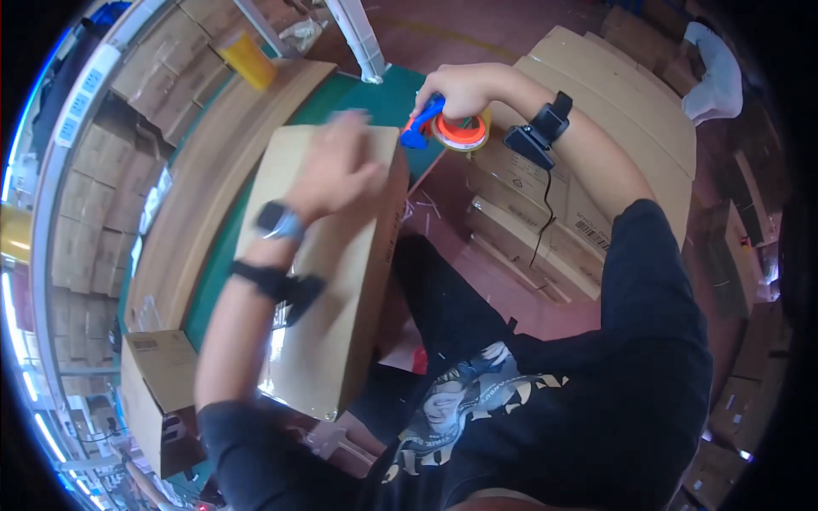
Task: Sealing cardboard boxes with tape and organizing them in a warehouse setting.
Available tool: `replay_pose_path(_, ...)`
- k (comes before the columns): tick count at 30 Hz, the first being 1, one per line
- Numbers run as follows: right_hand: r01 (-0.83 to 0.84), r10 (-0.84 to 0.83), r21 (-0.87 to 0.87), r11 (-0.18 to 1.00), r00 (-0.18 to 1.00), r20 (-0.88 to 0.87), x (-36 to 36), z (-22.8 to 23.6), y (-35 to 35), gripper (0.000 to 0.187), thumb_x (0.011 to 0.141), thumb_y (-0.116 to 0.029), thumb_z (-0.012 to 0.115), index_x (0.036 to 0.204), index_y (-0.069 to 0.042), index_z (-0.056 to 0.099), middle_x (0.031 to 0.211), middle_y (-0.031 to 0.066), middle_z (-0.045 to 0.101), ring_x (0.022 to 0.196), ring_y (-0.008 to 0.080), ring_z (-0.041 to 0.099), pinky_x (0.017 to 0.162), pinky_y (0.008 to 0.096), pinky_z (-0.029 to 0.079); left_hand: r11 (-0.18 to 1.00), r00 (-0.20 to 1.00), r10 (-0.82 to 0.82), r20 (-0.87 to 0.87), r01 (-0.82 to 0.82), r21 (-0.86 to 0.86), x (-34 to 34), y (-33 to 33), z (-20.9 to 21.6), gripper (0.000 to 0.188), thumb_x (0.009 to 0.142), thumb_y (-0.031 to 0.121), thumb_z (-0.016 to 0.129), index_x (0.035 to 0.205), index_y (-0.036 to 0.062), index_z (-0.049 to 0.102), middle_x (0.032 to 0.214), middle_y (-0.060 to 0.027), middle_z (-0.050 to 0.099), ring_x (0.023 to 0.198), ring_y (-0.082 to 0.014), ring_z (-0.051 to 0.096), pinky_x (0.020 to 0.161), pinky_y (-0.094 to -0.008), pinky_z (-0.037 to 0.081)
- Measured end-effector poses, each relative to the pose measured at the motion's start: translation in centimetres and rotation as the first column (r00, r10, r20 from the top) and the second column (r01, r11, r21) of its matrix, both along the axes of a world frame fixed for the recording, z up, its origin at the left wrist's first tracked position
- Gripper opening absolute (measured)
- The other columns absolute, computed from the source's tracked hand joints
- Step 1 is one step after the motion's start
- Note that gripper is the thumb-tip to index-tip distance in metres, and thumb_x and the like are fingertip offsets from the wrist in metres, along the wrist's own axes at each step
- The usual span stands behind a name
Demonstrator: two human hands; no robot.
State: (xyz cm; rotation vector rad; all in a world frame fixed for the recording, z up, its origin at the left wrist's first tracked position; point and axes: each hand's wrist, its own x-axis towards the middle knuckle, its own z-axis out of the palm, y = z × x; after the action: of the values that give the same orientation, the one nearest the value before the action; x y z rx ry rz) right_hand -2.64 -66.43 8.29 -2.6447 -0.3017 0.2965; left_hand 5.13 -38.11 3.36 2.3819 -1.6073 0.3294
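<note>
A long brown cardboard box (332, 324) lies on the green tabletop in front of me, running from near my body toward the far edge. My left hand (334, 175) is over its upper face near the far end, thumb held away from the fingers; the fingertips are blurred by motion. Just past the box's far right corner, my right hand (460, 90) is closed around a tape dispenser (416, 132) with blue and orange parts. A roll of tape (460, 136) sits in the dispenser. A shiny strip shows on the box's near left part.
Left of the box runs a wooden board (183, 230) on the green table (328, 98). A smaller carton (162, 358) stands at lower left, a yellow tape roll (247, 60) at far left. Stacked cartons (588, 111) rise at right; another person (714, 77) is at upper right.
</note>
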Motion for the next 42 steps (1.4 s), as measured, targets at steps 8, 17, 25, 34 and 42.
replay_pose_path(8, -0.414, 0.256, -0.685, 0.599, 0.91, -0.326, -1.3, 1.1, 6.9, 0.034, 0.063, -0.019, 0.071, 0.095, -0.01, 0.079, 0.095, 0.0136, 0.074, 0.088, 0.0301, 0.07, 0.074, 0.0439, 0.056, 0.979, 0.985, -0.144, -0.099, 0.156, 0.132, -0.5, -4.6, -0.5, 0.056, 0.072, 0.021, 0.064, 0.125, 0.0031, 0.061, 0.128, -0.0191, 0.057, 0.123, -0.0393, 0.05, 0.111, -0.0513, 0.032)
replay_pose_path(17, -0.199, 0.285, 0.482, 0.853, 0.952, -0.111, -7.5, -6.5, 4.2, 0.065, 0.059, -0.015, 0.066, 0.123, -0.004, 0.064, 0.115, 0.0149, 0.069, 0.106, 0.0293, 0.066, 0.094, 0.0401, 0.052, 0.945, 0.964, -0.256, 0.07, 0.234, 0.226, -1.1, -3.0, -0.2, 0.058, 0.084, 0.044, 0.059, 0.134, 0.0142, 0.062, 0.144, -0.018, 0.05, 0.139, -0.0397, 0.039, 0.115, -0.0595, 0.024)
replay_pose_path(25, 0.196, -0.307, 0.953, -0.231, 0.915, -0.262, -9.5, -18.5, 8.8, 0.067, 0.063, -0.01, 0.055, 0.129, 0.001, 0.055, 0.117, 0.0124, 0.065, 0.109, 0.0253, 0.063, 0.1, 0.0357, 0.049, 0.944, 0.932, 0.328, -0.151, -0.32, 0.078, 9.8, 3.6, -0.7, 0.075, 0.094, 0.063, 0.049, 0.141, 0.0043, 0.053, 0.149, -0.0204, 0.046, 0.144, -0.0376, 0.035, 0.117, -0.0535, 0.021)
replay_pose_path(34, 0.122, -0.398, 0.939, -0.321, 0.883, -0.251, -11.3, -22.3, 11.8, 0.061, 0.067, -0.008, 0.053, 0.127, 0.001, 0.054, 0.113, 0.0117, 0.065, 0.106, 0.0242, 0.064, 0.099, 0.0366, 0.05, 0.905, 0.906, 0.423, 0.025, -0.424, 0.033, 11.1, 4.1, -1.0, 0.086, 0.089, 0.07, 0.048, 0.129, -0.0049, 0.059, 0.133, -0.0304, 0.056, 0.13, -0.0405, 0.048, 0.112, -0.048, 0.03)
replay_pose_path(42, 0.077, -0.297, 0.928, -0.365, 0.935, -0.194, -14.9, -20.2, 16.6, 0.066, 0.068, -0.008, 0.053, 0.134, 0.001, 0.051, 0.121, 0.0134, 0.065, 0.112, 0.0274, 0.063, 0.105, 0.0387, 0.047, 0.858, 0.837, 0.507, -0.208, -0.513, 0.024, 12.7, 4.2, -0.8, 0.093, 0.09, 0.074, 0.044, 0.131, -0.0084, 0.056, 0.138, -0.0323, 0.052, 0.13, -0.0442, 0.049, 0.109, -0.046, 0.038)
